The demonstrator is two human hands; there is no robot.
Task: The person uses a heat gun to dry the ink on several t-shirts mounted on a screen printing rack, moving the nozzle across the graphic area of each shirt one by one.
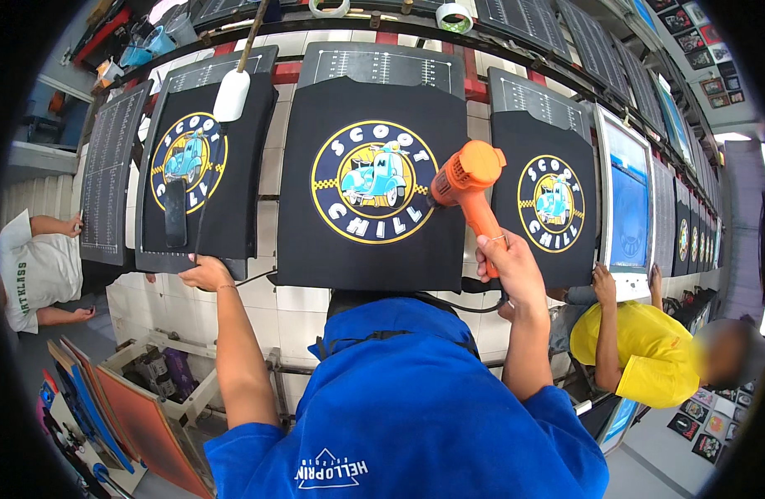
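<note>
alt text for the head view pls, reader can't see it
The right hand aims an orange heat gun at a round scooter print on a black shirt stretched over a board; the left hand rests on the neighbouring board's edge.

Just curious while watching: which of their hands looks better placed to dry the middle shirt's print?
Right, probably: the right hand already grips the orange heat gun, aimed at the middle print. The left hand rests on the neighbouring board's edge.

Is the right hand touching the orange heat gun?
Touching. The head view shows the right hand wrapped around the handle of the heat gun, with the nozzle aimed at the print on the middle black shirt.
</note>
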